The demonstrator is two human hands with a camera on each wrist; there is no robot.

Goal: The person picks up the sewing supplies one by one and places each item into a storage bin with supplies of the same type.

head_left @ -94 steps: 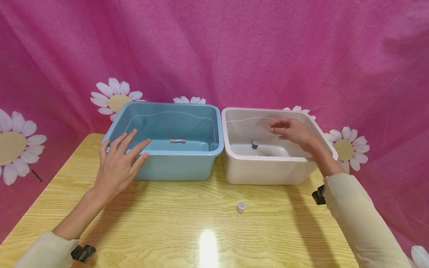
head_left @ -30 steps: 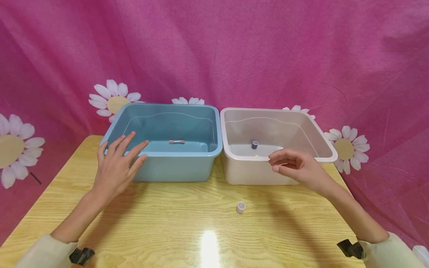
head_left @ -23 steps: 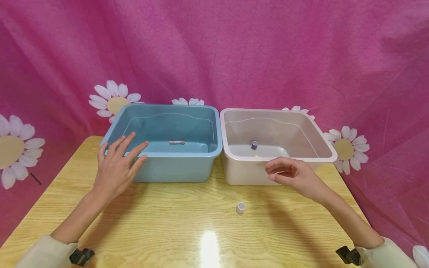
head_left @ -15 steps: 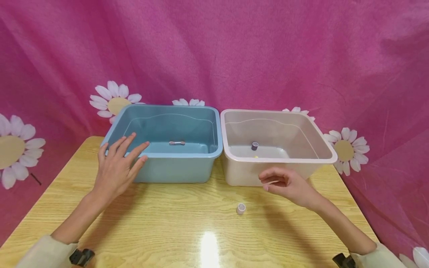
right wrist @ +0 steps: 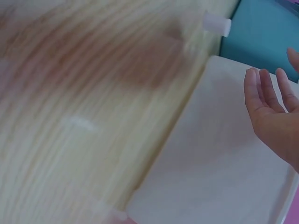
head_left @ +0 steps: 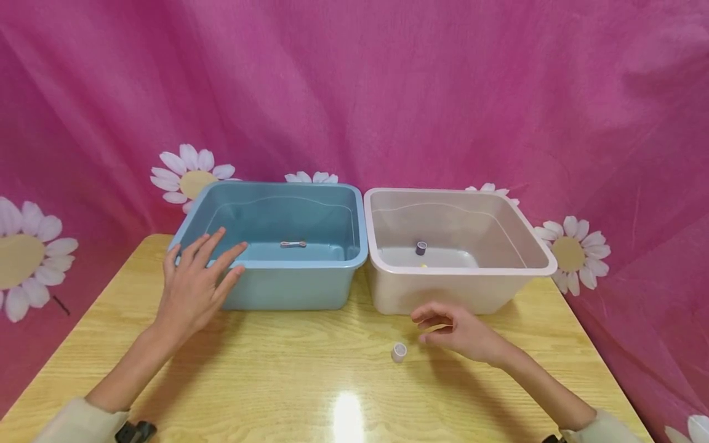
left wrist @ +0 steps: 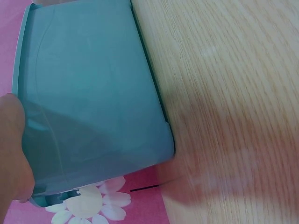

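In the head view, my left hand rests with spread fingers at the front left rim of a light blue bin. The left wrist view also shows that hand at the edge of the bin. My right hand, its fingers loosely curved and nothing between them, hovers over the table in front of a pale pinkish-white bin. Just left of its fingertips, a small white cylinder with a greyish end stands on the table. The right wrist view shows the cylinder beyond the fingers.
Inside the blue bin lies a small pinkish-white bundled cord. The pale bin contains a small dark cylinder and a bit of something yellow. The bins stand side by side on the wooden table, against a pink flowered cloth.
My right hand has come out of the pale bin, then down and left toward the white cylinder. The left hand has stayed at the blue bin's rim. The head view has tilted slightly up.
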